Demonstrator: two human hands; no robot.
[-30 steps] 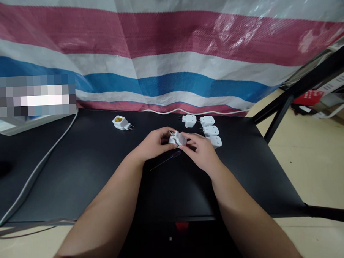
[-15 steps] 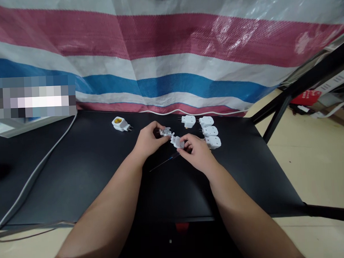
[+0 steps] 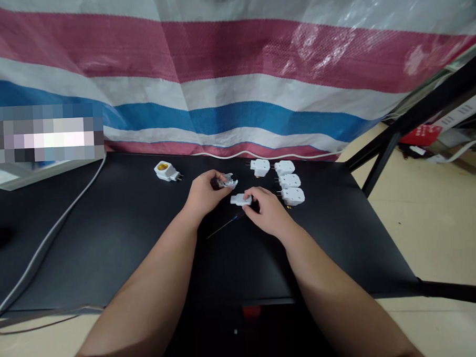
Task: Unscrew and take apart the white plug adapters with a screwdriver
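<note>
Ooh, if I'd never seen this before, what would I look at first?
Probably the huge red, white and blue striped sheet behind the black table. Next, near the middle, the left hand holds an opened white piece, the right hand a flatter white piece. A white plug with a yellow circle stands out farther left.

"Where does that camera look from?"
"The person's own head, facing forward and down: the forearms (image 3: 147, 277) run up from the bottom edge, with left hand (image 3: 205, 195) and right hand (image 3: 267, 211) near the centre."
"How near?"
"Within arm's reach. The black table (image 3: 117, 220) crosses the middle; the striped sheet (image 3: 232, 47) fills the top."
</note>
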